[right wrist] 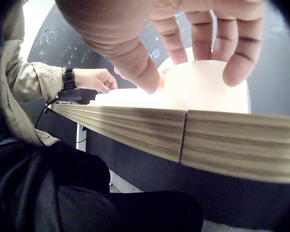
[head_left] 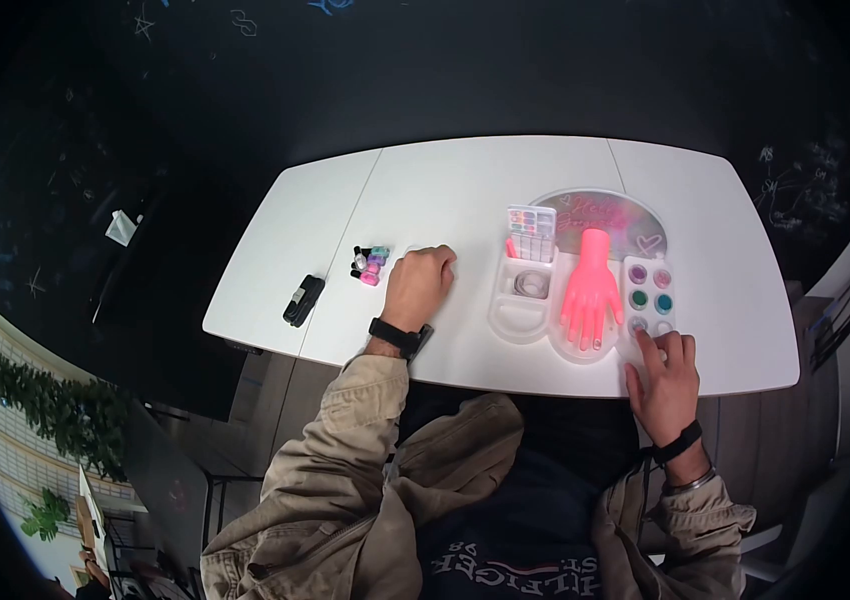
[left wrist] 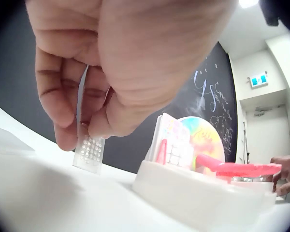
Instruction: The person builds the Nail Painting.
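Observation:
Between its thumb and fingers, my left hand [head_left: 419,288] pinches a small clear sheet with rows of round dots [left wrist: 90,151], whose lower edge is close to the table. At the front right, my right hand [head_left: 667,384] has its fingers spread, relaxed, over the near end of a white tray [right wrist: 203,89] of coloured pots. Beside that hand a pink model hand [head_left: 593,290] lies fingers-down on the middle of the white manicure stand [head_left: 501,312]. A bright decorated backboard [head_left: 557,225] rises behind it.
Several nail polish bottles [head_left: 373,262] lie left of my left hand, and a black case [head_left: 303,300] is farther left. A card of nail pieces [head_left: 531,232] stands in the stand's left part, above a compartment with a clear roll [head_left: 529,284]. The table's front edge [right wrist: 135,121] runs below my right hand.

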Demonstrator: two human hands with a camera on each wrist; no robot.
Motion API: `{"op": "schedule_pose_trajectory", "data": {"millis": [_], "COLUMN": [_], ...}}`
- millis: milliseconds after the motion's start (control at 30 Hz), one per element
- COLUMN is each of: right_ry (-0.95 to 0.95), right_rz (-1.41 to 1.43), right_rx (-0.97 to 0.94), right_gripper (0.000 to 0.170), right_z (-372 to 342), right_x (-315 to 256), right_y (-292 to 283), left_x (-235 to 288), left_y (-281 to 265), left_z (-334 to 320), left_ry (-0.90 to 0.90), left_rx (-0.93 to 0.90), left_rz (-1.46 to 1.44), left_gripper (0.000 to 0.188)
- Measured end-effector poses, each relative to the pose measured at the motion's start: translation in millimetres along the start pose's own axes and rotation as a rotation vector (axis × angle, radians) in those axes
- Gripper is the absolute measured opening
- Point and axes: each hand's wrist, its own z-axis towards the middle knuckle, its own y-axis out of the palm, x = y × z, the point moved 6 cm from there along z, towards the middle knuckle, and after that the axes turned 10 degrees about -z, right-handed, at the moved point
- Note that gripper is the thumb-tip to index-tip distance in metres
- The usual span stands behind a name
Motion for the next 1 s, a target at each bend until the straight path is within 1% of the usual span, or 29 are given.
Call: {"op": "schedule_pose_trajectory", "data": {"millis": [67, 167, 267, 367, 567, 767, 900, 1000], "right_ry": [0.0, 0.012, 0.012, 0.006, 0.004, 0.013, 0.013, 0.006], "right_rz": [-0.001, 0.0, -0.004, -0.004, -0.004, -0.008, -0.004, 0.002], "right_rx": [-0.002, -0.011, -0.012, -0.006, -0.002, -0.006, -0.01, -0.006], "right_gripper": [0.058, 0.058, 0.059, 0.059, 0.059, 0.059, 0.06, 0.059], "right_z": [0.3, 0.0, -0.6, -0.5, -0.7, 0.3, -0.3, -0.2], "right_x": [0.1, -0.5, 0.4, 0.8, 0.9, -0.2, 0.5, 0.8], "right_y": [-0.3, 0.5, 2.0, 1.5, 1.6, 0.9, 2.0, 1.8], "left_x": [15.7, 44.5, 64.5, 69.6, 59.4, 54.6, 49.2, 31.6], "left_y": [-5.7, -10.1, -5.1, 8.8, 23.1, 24.9, 13.7, -8.3], "left_z": [0.5, 2.7, 1.3, -0.7, -2.7, -3.7, -2.4, 3.9], "left_ry": [0.037, 0.099, 0.244, 0.331, 0.292, 0.279, 0.221, 0.154], "left_rx": [0.022, -0.038, -0.087, -0.106, -0.166, -0.126, -0.081, -0.01], "left_rz": [-0.116, -0.329, -0.334, -0.311, -0.135, -0.145, -0.154, -0.154], "left_gripper": [0.013, 0.018, 0.017, 0.016, 0.019, 0.029, 0.027, 0.024]}}
